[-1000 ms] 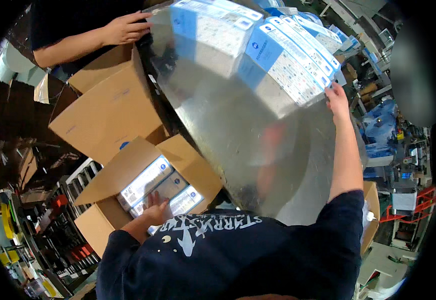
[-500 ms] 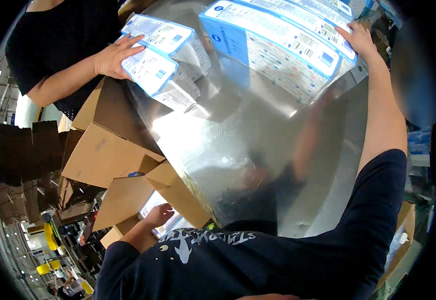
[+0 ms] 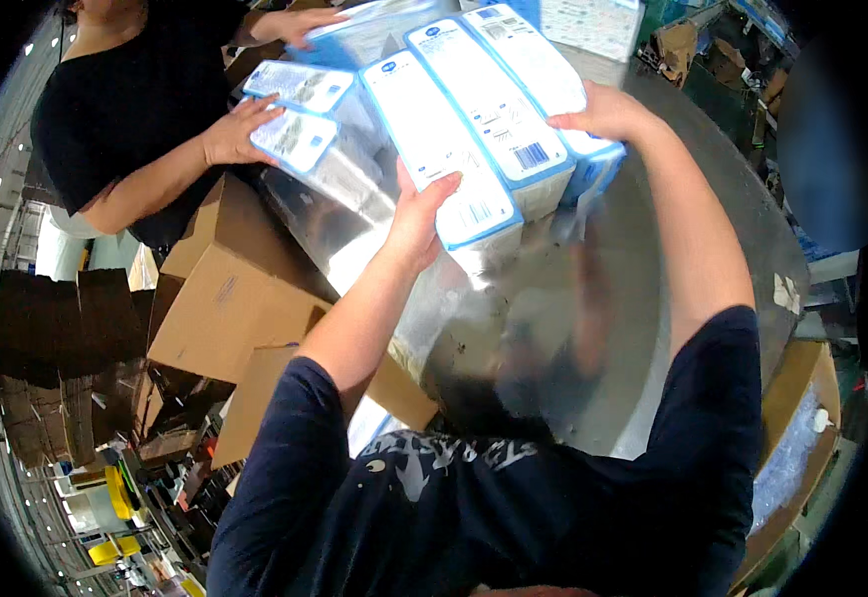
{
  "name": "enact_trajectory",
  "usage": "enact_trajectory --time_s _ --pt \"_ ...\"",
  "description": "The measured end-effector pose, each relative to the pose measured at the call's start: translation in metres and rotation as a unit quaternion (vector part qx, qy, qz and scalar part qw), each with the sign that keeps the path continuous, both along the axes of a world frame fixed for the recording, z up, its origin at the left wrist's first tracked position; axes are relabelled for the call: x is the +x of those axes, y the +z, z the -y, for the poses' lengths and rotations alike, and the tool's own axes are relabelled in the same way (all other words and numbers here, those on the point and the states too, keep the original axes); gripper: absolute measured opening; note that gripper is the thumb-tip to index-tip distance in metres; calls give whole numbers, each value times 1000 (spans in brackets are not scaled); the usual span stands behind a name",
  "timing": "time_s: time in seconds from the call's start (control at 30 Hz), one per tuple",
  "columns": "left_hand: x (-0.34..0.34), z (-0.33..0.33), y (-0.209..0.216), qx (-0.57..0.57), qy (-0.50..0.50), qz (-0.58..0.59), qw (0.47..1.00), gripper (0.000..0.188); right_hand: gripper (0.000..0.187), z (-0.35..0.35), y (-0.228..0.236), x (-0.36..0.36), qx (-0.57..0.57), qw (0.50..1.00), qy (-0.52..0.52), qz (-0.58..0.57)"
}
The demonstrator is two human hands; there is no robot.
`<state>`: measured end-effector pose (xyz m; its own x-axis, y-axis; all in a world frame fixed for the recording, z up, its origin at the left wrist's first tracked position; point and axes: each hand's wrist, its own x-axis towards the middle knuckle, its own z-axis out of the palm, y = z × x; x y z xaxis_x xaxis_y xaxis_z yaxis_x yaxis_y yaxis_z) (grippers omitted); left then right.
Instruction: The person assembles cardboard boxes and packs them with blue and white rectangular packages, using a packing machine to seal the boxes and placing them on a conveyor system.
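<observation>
On the far half of the shiny metal bench (image 3: 553,368), a row of three cartons (image 3: 489,104), white on top with blue edging, sits between the person's two hands. The left hand (image 3: 420,221) is curled on the row's left side, thumb over the top of the leftmost carton; the right hand (image 3: 603,111) is curled over the far right side, thumb resting on the top face. Even inward pressure from both palms should suit this hold, since the middle carton is probably held only by its neighbours, and low fingers would steady the row better than thumbs on the tops. The carton ends fan slightly unevenly, so squaring them would help. To the left, room is tight: a co-worker's hand (image 3: 233,135) rests on a pair of cartons (image 3: 300,114) just beside the row, and the co-worker's other hand (image 3: 300,26) is at a further carton (image 3: 379,30) beyond. The bench's left edge runs toward the near side along brown cardboard boxes (image 3: 230,308), whose raised flaps could catch a corner. The widest room for moving lies near and right, out to the bench's curved right edge.
</observation>
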<state>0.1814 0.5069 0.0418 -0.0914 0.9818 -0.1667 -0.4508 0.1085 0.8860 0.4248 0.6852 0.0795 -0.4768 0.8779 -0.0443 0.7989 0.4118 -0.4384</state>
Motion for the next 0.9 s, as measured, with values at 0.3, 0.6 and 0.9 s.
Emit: enact_trajectory --time_s 0.3,0.6,0.9 --pt "-32 152 14 -34 -212 -130 968 95 59 147 -8 97 -379 899 -63 -210" --pt "-94 212 10 -32 -36 21 999 75 69 200 -24 -10 -393 837 31 -379" --pt "-266 408 248 74 -37 -320 944 70 58 399 19 -114 -274 778 434 -363"
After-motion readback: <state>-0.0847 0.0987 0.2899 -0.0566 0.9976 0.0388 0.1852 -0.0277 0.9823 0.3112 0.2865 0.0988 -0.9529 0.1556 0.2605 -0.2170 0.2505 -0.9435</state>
